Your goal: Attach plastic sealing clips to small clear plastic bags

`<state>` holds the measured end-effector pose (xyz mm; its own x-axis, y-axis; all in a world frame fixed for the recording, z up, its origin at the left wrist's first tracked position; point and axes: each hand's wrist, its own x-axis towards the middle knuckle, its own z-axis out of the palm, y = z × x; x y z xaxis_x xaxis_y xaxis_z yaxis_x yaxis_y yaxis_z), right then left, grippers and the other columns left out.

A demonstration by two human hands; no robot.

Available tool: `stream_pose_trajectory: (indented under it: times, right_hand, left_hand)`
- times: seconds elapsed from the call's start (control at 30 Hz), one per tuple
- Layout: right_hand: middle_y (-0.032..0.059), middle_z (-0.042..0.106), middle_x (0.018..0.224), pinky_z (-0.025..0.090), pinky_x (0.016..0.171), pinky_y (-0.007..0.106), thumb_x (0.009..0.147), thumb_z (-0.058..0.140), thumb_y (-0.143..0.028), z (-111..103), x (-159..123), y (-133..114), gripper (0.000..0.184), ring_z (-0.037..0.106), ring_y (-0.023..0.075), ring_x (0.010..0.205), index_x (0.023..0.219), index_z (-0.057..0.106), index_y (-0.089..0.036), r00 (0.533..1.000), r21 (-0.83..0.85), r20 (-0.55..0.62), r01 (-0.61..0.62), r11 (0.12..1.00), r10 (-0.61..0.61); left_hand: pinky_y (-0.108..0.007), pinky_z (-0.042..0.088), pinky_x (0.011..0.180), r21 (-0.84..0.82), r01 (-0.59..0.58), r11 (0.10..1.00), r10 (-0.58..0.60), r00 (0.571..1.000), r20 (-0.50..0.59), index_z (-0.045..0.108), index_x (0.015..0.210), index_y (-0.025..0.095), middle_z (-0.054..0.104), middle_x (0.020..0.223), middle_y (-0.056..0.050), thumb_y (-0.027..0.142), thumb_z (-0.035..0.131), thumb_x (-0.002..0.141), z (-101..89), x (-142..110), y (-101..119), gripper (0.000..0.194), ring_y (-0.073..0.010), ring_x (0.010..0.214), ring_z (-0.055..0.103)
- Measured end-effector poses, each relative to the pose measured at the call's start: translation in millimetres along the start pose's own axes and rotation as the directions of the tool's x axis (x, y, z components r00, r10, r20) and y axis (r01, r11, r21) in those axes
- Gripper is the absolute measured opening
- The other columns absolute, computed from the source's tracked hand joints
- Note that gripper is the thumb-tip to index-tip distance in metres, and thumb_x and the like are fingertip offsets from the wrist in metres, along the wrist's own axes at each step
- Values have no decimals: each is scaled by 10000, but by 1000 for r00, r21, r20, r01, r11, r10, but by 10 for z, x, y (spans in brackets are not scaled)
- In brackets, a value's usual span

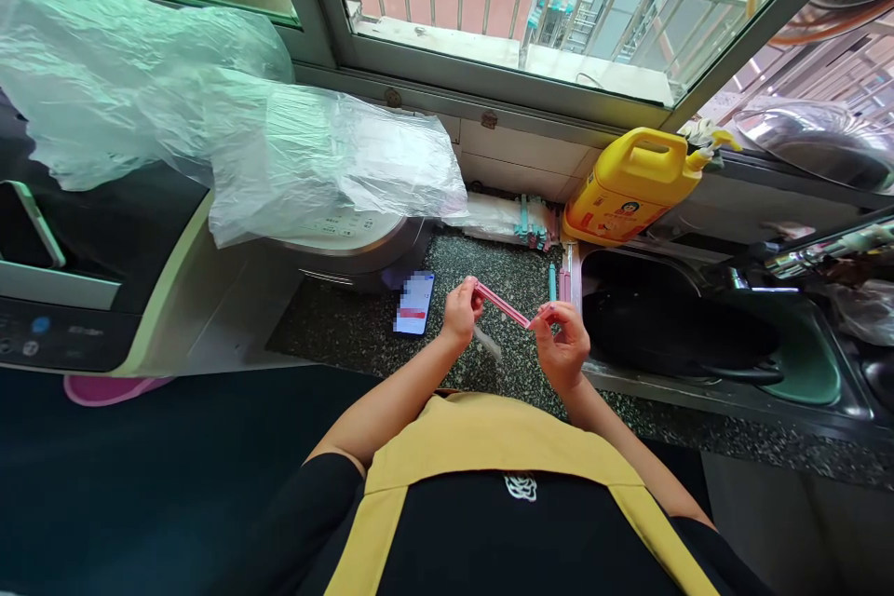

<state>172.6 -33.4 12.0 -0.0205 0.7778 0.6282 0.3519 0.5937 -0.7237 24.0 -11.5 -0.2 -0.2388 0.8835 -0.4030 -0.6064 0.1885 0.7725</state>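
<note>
Two hands, left hand (459,312) and right hand (562,349), each pinch one end of a slim pink clip (503,305) between thumb and fingers, above the speckled counter (349,326). Long axis: slanted, left end farther from the body, right end nearer. Hinge end: cannot tell. Handling (judged): light, stiff, smooth plastic; may snap if bent hard; best held near the ends. Beyond: teal clip (551,281) beside the sink (817,368), pointing away from the body. Farther: yellow jug (629,186), upright but appearing tilted.
</note>
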Motion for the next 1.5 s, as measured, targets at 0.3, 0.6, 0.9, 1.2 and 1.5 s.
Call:
stream_pose_trajectory:
  times: [0.3, 0.6, 0.9, 1.2, 1.5]
  right_hand:
    - [17, 546, 813, 494, 619, 284, 811, 533, -163, -83, -71, 18, 104, 542, 135, 742, 894, 521, -224, 1000, 43, 2, -22, 999, 22]
    - [30, 556, 836, 506, 681, 334, 825, 518, -202, -103, -99, 28, 68, 564, 156, 796, 891, 509, -216, 999, 25, -51, -17, 1000, 19]
    - [53, 581, 939, 529, 613, 305, 845, 500, -213, -117, -122, 39, 174, 614, 167, 850, 1011, 452, -228, 991, 132, -89, -92, 987, 104]
    - [39, 595, 894, 539, 678, 361, 836, 509, -193, -156, -130, 68, 173, 609, 170, 836, 999, 467, -235, 998, 86, -64, 16, 996, -10]
    - [14, 621, 789, 543, 644, 369, 783, 576, -148, -142, -81, 57, 218, 618, 164, 729, 969, 514, -245, 990, 5, 17, 139, 990, -139]
  left_hand:
    - [-159, 118, 342, 4, 31, 1000, -31, 998, 46, 425, 590, 153, 381, 448, 62, 496, 555, 721, -10, -55, 44, 390, -8, 344, 243]
    - [-156, 118, 333, -11, 46, 999, -45, 997, 56, 422, 578, 156, 397, 425, 61, 484, 546, 714, -59, -40, 112, 377, -5, 313, 236]
    - [-166, 112, 334, -31, 89, 996, -86, 991, 98, 441, 569, 151, 401, 434, 54, 483, 513, 748, -73, -67, 207, 384, -2, 297, 237]
    - [-168, 108, 337, -47, 120, 992, -109, 976, 191, 475, 568, 143, 404, 435, 39, 592, 465, 736, -119, -50, 185, 480, -9, 311, 242]
    - [-169, 104, 344, 10, 73, 997, -74, 978, 194, 471, 589, 148, 415, 441, 48, 533, 574, 684, -92, -103, 158, 410, -6, 326, 232]
